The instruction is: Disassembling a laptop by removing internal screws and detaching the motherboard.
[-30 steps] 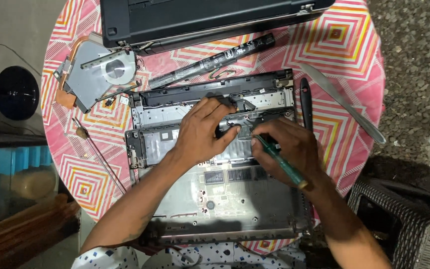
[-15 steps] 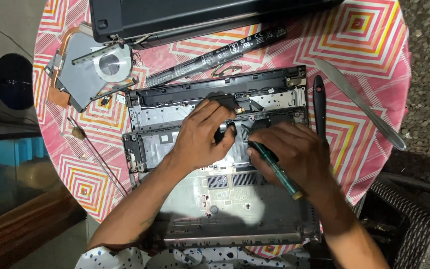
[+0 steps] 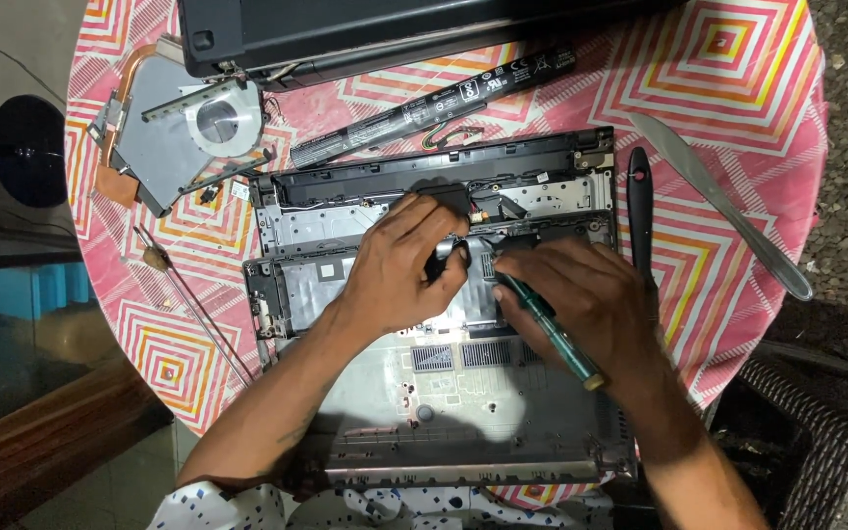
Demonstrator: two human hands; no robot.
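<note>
Left hand point(image 3: 399, 270) flat on chassis point(image 3: 463, 412), right hand point(image 3: 581, 294) gripping screwdriver point(image 3: 554, 332)

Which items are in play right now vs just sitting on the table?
In use:
left hand
right hand
green screwdriver
opened laptop base

Lying about:
long battery
fan with heatsink
table knife
black pry tool

— How many things lie on the bench?
— One opened laptop base point(image 3: 463, 432), one battery stick point(image 3: 434, 103), one cooling fan point(image 3: 218, 120), one butter knife point(image 3: 718, 201), one black pry tool point(image 3: 640, 211).
— Screwdrivers?
— One green screwdriver point(image 3: 552, 334). Two hands.
</note>
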